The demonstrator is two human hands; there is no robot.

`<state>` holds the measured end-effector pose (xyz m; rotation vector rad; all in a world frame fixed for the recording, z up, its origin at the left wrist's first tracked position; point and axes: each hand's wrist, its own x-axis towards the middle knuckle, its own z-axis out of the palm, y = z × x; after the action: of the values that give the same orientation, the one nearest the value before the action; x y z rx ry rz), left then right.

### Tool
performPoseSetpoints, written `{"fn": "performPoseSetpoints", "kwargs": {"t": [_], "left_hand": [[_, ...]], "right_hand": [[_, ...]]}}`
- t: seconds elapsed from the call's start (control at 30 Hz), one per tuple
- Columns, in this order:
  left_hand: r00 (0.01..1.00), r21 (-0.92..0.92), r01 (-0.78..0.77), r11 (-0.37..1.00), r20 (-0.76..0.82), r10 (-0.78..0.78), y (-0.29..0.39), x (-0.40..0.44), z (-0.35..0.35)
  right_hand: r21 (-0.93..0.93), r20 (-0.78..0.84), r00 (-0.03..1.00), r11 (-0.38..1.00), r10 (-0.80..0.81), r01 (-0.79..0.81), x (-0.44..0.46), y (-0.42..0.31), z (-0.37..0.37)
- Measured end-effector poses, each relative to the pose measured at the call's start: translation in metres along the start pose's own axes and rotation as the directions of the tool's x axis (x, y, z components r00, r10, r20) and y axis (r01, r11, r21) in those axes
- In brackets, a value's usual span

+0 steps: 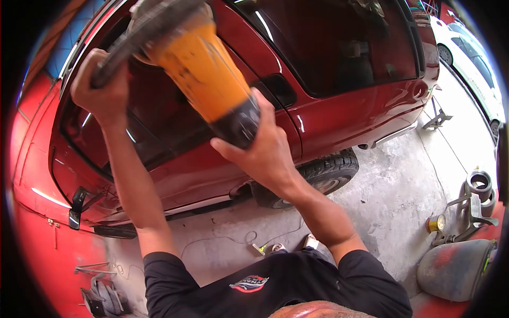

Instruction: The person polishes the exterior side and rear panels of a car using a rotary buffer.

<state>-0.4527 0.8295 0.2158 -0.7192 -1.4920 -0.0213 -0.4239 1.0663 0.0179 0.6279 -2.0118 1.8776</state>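
Observation:
A yellow and black power polisher (199,74) is raised in front of the dark red car (339,116), slanting from upper left to lower right. My left hand (103,90) is closed around its black bow-shaped handle (140,40) near the front end. At the black rear end of the body, my right hand (260,140) grips with the thumb below and fingers behind. The polisher's head is blurred and partly cut off by the top edge, so whether it touches the car cannot be made out.
Under the car's side shows a rear wheel (331,172). A thin cord (212,238) lies on the concrete floor. To the right are a grey seat-like object (453,267), a tin (436,223) and a metal stand (437,116). A white car (472,58) stands beyond.

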Motion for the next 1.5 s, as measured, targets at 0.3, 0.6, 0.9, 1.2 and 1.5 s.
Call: {"fn": "performPoseSetpoints", "kwargs": {"t": [0.3,0.6,0.9,1.2,1.5], "left_hand": [[0.998,-0.466,0.046,0.884,0.059,-0.021,0.105,-0.102,0.015],[0.995,-0.453,-0.044,0.89,0.063,0.081,0.085,-0.078,0.023],[0.999,-0.369,-0.019,0.929,0.034,0.034,0.075,-0.05,0.04],[0.986,-0.528,0.009,0.849,0.145,0.08,0.129,-0.108,0.042],[0.999,-0.242,0.051,0.969,0.024,-0.047,0.018,-0.054,-0.002]], "right_hand": [[-0.059,-0.167,0.98,0.991,0.111,-0.122,-0.134,0.093,0.012],[0.107,-0.264,0.948,0.982,0.179,-0.156,-0.129,0.089,0.041],[0.054,-0.267,0.952,0.988,0.153,-0.143,-0.093,0.06,0.016],[0.127,-0.318,0.911,0.964,0.261,-0.232,-0.17,0.116,0.017],[-0.016,-0.163,0.986,0.999,0.035,-0.039,-0.056,0.031,0.047]]}}
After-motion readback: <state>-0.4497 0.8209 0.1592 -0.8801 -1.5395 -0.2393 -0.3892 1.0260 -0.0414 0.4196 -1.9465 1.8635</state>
